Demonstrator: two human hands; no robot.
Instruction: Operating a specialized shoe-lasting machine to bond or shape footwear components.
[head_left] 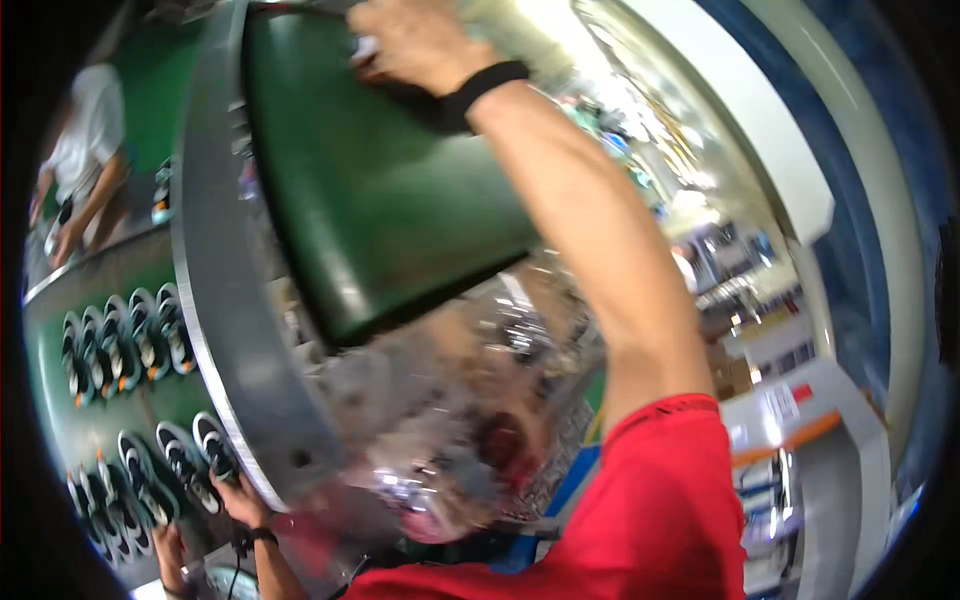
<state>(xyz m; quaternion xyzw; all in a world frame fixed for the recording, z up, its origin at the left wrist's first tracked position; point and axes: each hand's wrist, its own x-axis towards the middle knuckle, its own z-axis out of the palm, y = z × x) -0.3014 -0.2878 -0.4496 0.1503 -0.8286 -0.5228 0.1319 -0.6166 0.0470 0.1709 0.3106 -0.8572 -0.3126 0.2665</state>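
My right arm, in a short red sleeve with a dark wristband, reaches up to the top of the view. My right hand (415, 45) is at the far end of a dark green conveyor belt (370, 190), over its surface. Its fingers are curled round a small whitish and dark thing (366, 48), too blurred to name. My left hand is out of view.
To the left, beyond a grey metal rail (225, 250), rows of dark and white shoes (140, 330) lie on another green belt. A co-worker's hands (238, 500) touch shoes at lower left. Another person in white (90, 150) stands at upper left. A grey cabinet (830, 440) stands at right.
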